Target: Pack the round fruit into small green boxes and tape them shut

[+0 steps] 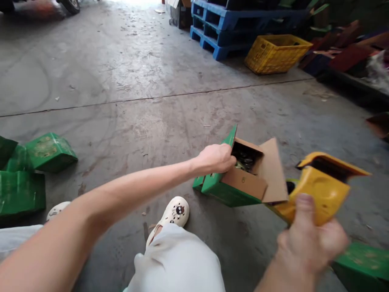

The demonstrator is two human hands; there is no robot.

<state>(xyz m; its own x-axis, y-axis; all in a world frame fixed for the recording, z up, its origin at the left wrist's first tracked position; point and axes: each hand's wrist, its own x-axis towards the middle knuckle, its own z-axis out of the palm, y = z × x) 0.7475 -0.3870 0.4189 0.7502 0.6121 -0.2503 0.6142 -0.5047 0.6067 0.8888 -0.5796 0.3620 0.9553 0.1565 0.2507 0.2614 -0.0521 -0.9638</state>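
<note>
An open green cardboard box (243, 194) tilts above the floor with its brown inner flaps spread. Dark items (243, 158) lie inside it, too shadowed to name. My left hand (215, 158) is closed on the box's edge beside a raised green flap. To the right, my right hand (313, 239) wraps round a glossy yellow package (322, 190), thumb on its near face. The package's top gapes, and its interior looks dark. It overlaps the box's right flap in view; whether they touch I cannot tell. Motion blurs the right hand slightly.
Several green boxes (51, 152) sit at the left, another green box (364, 261) at the lower right. Blue pallets (225, 20) are stacked at the back near a yellow crate (275, 56). My shoe (176, 211) rests on the concrete floor (146, 121).
</note>
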